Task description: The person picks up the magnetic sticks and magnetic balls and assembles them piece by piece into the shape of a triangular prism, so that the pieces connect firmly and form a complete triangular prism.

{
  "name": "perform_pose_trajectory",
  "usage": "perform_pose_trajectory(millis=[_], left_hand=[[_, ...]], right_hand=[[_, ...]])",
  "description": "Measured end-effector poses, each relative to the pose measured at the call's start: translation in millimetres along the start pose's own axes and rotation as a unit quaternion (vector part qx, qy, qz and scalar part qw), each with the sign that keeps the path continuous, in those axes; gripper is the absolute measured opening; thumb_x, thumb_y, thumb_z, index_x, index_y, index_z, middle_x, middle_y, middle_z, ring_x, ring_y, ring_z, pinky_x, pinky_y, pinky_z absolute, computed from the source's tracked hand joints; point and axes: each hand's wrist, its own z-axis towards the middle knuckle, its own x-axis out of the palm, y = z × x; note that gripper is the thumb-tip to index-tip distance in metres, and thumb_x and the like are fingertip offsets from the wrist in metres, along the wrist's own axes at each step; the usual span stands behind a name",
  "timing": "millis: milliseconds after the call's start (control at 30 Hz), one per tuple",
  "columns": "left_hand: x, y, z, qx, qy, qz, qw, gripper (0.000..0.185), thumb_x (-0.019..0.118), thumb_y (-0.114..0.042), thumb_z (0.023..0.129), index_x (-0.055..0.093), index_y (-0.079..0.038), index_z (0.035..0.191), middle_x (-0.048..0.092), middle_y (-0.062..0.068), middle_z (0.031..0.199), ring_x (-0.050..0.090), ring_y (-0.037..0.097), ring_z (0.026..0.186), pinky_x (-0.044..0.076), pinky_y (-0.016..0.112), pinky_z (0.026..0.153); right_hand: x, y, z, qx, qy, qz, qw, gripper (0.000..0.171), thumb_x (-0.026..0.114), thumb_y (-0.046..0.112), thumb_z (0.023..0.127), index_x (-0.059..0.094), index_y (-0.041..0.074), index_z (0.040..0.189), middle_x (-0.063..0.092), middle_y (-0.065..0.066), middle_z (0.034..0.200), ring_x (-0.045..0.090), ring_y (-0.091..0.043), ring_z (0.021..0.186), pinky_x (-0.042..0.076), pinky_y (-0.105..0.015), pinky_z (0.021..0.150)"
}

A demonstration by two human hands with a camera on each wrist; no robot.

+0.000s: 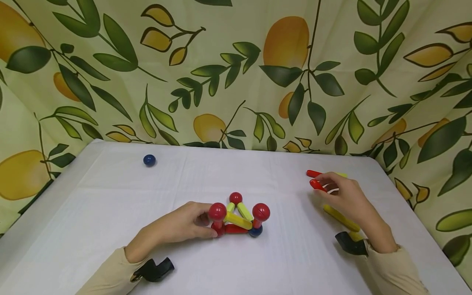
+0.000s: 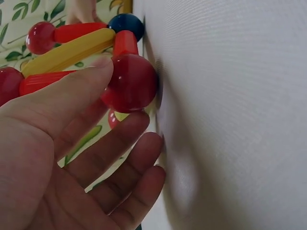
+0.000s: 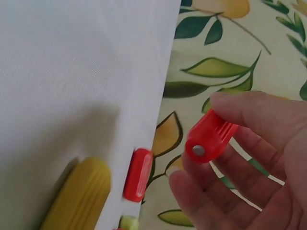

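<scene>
In the head view my left hand (image 1: 184, 223) steadies a small magnetic-stick structure on the table, thumb and forefinger at its lower left red ball (image 2: 132, 84). The structure joins red balls, a dark blue ball (image 1: 256, 230), a long yellow stick (image 1: 239, 220), light green sticks (image 1: 245, 212) and short red sticks (image 1: 236, 229). Two red balls (image 1: 261, 212) stand raised on upright sticks. Over the table's right side, my right hand (image 1: 343, 192) pinches a short red stick (image 3: 211, 136) between thumb and fingers; a round metal tip shows at its end.
Around my right hand lie another red stick (image 1: 313, 173), a light green piece (image 1: 342, 175) and a long yellow stick (image 1: 341, 218), with more yellow by the wrist camera (image 1: 351, 243). A loose blue ball (image 1: 149, 160) sits at the back left. A leaf-patterned curtain (image 1: 236, 73) hangs behind the white table.
</scene>
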Motion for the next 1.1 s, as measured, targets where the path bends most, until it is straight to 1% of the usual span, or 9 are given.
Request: perform_pose_trajectory(millis=[33, 100, 133, 200, 267, 533, 767, 867, 1100], left_hand=[[-0.7, -0.5, 0.0, 0.003, -0.003, 0.004, 1.0000, 0.031, 0.079, -0.024, 0.085, 0.068, -0.022, 0.113, 0.067, -0.014, 0.095, 0.059, 0.012, 0.086, 0.052, 0.024, 0.079], [-1.9, -2.4, -0.4, 0.006, -0.009, 0.007, 0.9999, 0.029, 0.079, -0.023, 0.085, 0.068, -0.022, 0.112, 0.067, -0.014, 0.095, 0.059, 0.011, 0.086, 0.052, 0.024, 0.078], [-2.4, -3.4, -0.6, 0.007, -0.013, 0.007, 0.9999, 0.029, 0.079, -0.023, 0.085, 0.068, -0.022, 0.112, 0.067, -0.014, 0.095, 0.059, 0.011, 0.085, 0.052, 0.024, 0.077], [-3.0, -5.9, -0.9, 0.010, -0.018, 0.005, 0.9998, 0.029, 0.078, -0.022, 0.086, 0.067, -0.021, 0.112, 0.068, -0.013, 0.096, 0.060, 0.009, 0.085, 0.053, 0.023, 0.076], [-3.5, -8.8, -1.2, 0.014, -0.021, -0.001, 0.9997, 0.028, 0.078, -0.021, 0.086, 0.067, -0.019, 0.112, 0.069, -0.012, 0.097, 0.061, 0.007, 0.085, 0.054, 0.023, 0.075], [-3.1, -15.1, -1.7, 0.017, -0.022, -0.024, 0.9993, 0.024, 0.077, -0.021, 0.087, 0.069, -0.017, 0.110, 0.071, -0.009, 0.098, 0.062, 0.007, 0.085, 0.054, 0.024, 0.078], [-3.0, -15.4, -1.8, 0.019, -0.025, -0.025, 0.9992, 0.024, 0.076, -0.019, 0.087, 0.069, -0.016, 0.110, 0.072, -0.008, 0.098, 0.062, 0.006, 0.085, 0.055, 0.024, 0.079], [-2.7, -14.9, -1.8, 0.018, -0.025, -0.025, 0.9992, 0.024, 0.076, -0.020, 0.087, 0.070, -0.017, 0.110, 0.072, -0.008, 0.099, 0.063, 0.006, 0.086, 0.054, 0.024, 0.080], [-1.8, -14.3, -1.3, 0.018, -0.027, -0.023, 0.9992, 0.024, 0.077, -0.020, 0.087, 0.070, -0.017, 0.110, 0.072, -0.009, 0.098, 0.062, 0.006, 0.085, 0.054, 0.024, 0.080]], right_hand=[[0, 3, 0, -0.005, -0.003, 0.001, 1.000, 0.033, 0.076, 0.010, 0.086, 0.064, 0.001, 0.115, 0.071, -0.018, 0.106, 0.069, -0.028, 0.089, 0.057, -0.020, 0.073], [0, 8, -1, -0.013, -0.009, 0.004, 1.000, 0.034, 0.077, 0.011, 0.086, 0.065, 0.000, 0.116, 0.072, -0.018, 0.105, 0.069, -0.028, 0.089, 0.054, -0.015, 0.072], [0, 11, -1, -0.017, -0.011, 0.004, 1.000, 0.034, 0.077, 0.011, 0.086, 0.065, 0.000, 0.116, 0.072, -0.018, 0.105, 0.069, -0.028, 0.089, 0.054, -0.015, 0.072], [0, 16, -2, -0.026, -0.016, 0.005, 1.000, 0.034, 0.077, 0.011, 0.085, 0.066, 0.000, 0.115, 0.072, -0.017, 0.104, 0.068, -0.028, 0.089, 0.054, -0.016, 0.072], [1, 19, -2, -0.036, -0.024, 0.008, 0.999, 0.034, 0.077, 0.010, 0.084, 0.066, 0.000, 0.115, 0.072, -0.017, 0.102, 0.068, -0.027, 0.089, 0.051, -0.013, 0.071], [2, 32, -4, -0.071, -0.049, 0.011, 0.996, 0.035, 0.079, 0.006, 0.081, 0.069, 0.001, 0.114, 0.073, -0.015, 0.102, 0.069, -0.024, 0.084, 0.054, -0.017, 0.069], [3, 47, -7, -0.121, -0.073, 0.013, 0.990, 0.036, 0.082, 0.005, 0.078, 0.070, 0.004, 0.112, 0.074, -0.009, 0.100, 0.069, -0.020, 0.081, 0.056, -0.020, 0.069], [5, 55, -8, -0.132, -0.072, 0.012, 0.989, 0.036, 0.082, 0.006, 0.079, 0.070, 0.006, 0.113, 0.073, -0.005, 0.100, 0.068, -0.017, 0.082, 0.056, -0.022, 0.071], [7, 72, -10, -0.143, -0.054, 0.010, 0.988, 0.036, 0.082, 0.009, 0.080, 0.070, 0.010, 0.114, 0.073, 0.000, 0.100, 0.066, -0.012, 0.084, 0.056, -0.025, 0.073]])
